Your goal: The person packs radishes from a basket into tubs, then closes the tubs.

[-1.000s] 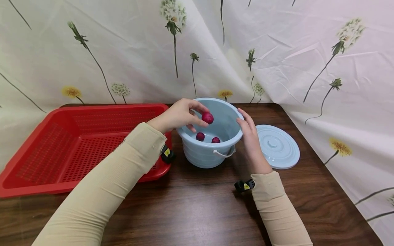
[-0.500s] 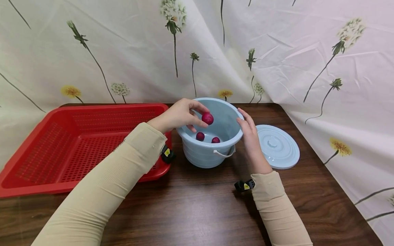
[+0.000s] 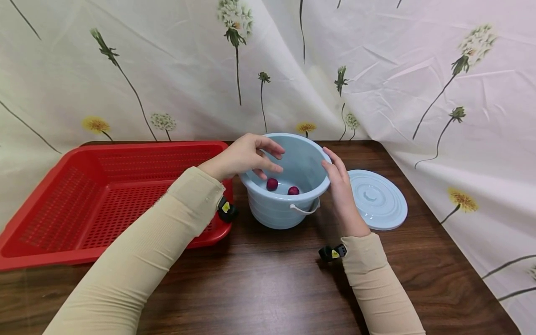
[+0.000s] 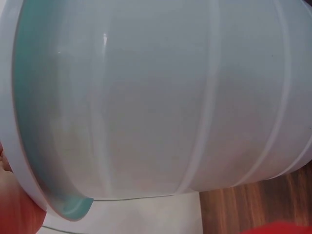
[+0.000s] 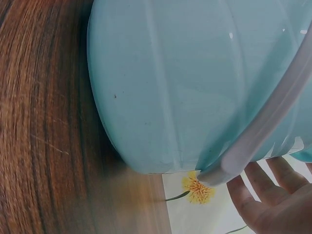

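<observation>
A light blue bucket [image 3: 276, 214] stands upright on the table. Two round, dark purplish-red, plum-like balls [image 3: 272, 184] are visible at its bottom. My left hand [image 3: 247, 156] is over the bucket's left rim, thumb and fingers spread apart with nothing between them. At the right side of the rim, my right hand [image 3: 341, 186] touches the bucket with its fingertips. Its fingers [image 5: 263, 183] lie against the bucket's outer side near the white handle [image 5: 263, 117] in the right wrist view. Part of the bucket's inside is hidden behind my left hand.
A red perforated basket [image 3: 125, 209] is left of the bucket, partly behind my left sleeve. A light blue lid [image 3: 372, 199] lies on the dark wooden table [image 3: 268, 284] to the right. A flower-patterned cloth [image 3: 184, 70] hangs behind.
My left hand has let go of the ball it was pinching over the bucket, and its fingers are now bare. My right hand and the bucket have not moved.
</observation>
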Available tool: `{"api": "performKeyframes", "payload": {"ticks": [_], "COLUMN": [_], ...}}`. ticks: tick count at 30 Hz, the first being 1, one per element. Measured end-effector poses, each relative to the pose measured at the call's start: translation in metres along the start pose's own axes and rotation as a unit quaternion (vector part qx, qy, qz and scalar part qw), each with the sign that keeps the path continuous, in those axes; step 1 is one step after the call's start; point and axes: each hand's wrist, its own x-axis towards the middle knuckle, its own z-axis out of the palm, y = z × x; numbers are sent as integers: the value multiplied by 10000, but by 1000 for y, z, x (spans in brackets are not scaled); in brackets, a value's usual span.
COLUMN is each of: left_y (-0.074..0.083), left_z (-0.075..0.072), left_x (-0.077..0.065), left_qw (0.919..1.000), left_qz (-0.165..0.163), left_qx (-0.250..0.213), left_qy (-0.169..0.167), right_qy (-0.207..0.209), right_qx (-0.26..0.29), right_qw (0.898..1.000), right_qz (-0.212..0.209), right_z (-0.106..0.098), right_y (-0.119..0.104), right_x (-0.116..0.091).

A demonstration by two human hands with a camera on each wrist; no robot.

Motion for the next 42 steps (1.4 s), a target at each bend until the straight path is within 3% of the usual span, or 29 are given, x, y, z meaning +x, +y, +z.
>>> {"api": "performKeyframes", "payload": {"ticks": [10,18,25,31,42], "left_y": [-3,-12,-36,-65,-101], "left_z": [-5,-23,-45,-67,-90], "left_x": [-5,-13,-21,-27,-37], "left_qw": [9976,9901,9894,9902,9904], "left_qz": [241,235,163,-290,-977], "left_qx": [-639,-1376,-1402,-1136,-499], "left_qy": [-82,-144,330,758,843], "right_qy": [15,53,15,25,-16], "right_qx": [-32,4,-12,-41,1], "right_qw": [9999,10000,10000,10000,10000], "right_qz": [-110,24,-34,-60,-59], "right_z": [0,-1,-1,-2,-1], "right_y": [1,1,1,1,1], "right_x": [0,-2,-2,0,0]}}
